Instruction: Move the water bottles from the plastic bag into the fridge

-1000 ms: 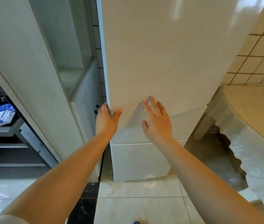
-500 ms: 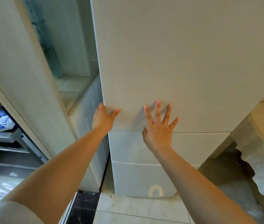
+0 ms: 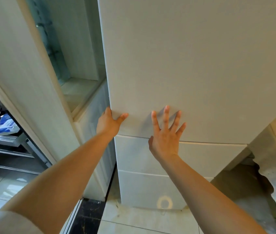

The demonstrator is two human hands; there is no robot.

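Tall white fridge (image 3: 193, 65), upper door shut, filling the view. Neither water bottles nor plastic bag in sight. Left hand (image 3: 109, 121) hooked on the door's left edge, thumb across the front, other fingers hidden behind. Right hand (image 3: 166, 132) flat against the door, fingers spread wide. Best pulled steadily at the left edge, easing the right palm off to let the door swing. Compared with half a second ago: hands barely shifted, door no wider.

white fridge (image 3: 193, 65), upright, doors closed
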